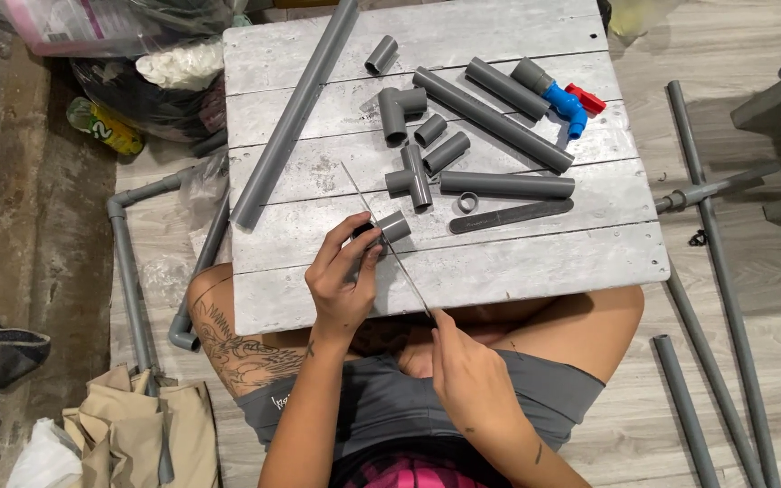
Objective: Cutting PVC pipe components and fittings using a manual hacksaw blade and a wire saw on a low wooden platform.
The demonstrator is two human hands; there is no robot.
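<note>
The head camera looks straight down at a person sitting on the wooden floor with a grey board bench made of painted planks across the lap.

The left hand has its grip closed around a short grey plastic pipe piece, which lies near the front edge of the bench. The right hand has its grip closed on the near end of a long thin metal saw blade. The blade runs up and to the left across the short pipe piece, touching it (I cannot tell how deep it sits).

There are no boxes or bowls on the bench, only loose parts. Just behind the hands lie a grey T-shaped pipe joint, a small grey ring and a flat dark metal file. Further back are a grey elbow joint, two short grey tubes, three longer grey pipes and a grey pipe end with a blue valve and red handle. A very long grey pipe lies slanted along the left side of the bench. None of these parts lies between the hands and the pipe piece.

Off the bench, at the top left, plastic bags are full of stuff (too bunched up to tell what). A bent grey pipe frame lies on the floor at the left, a tan cloth bag sits at the bottom left, and more long grey pipes lie on the floor at the right.
</note>
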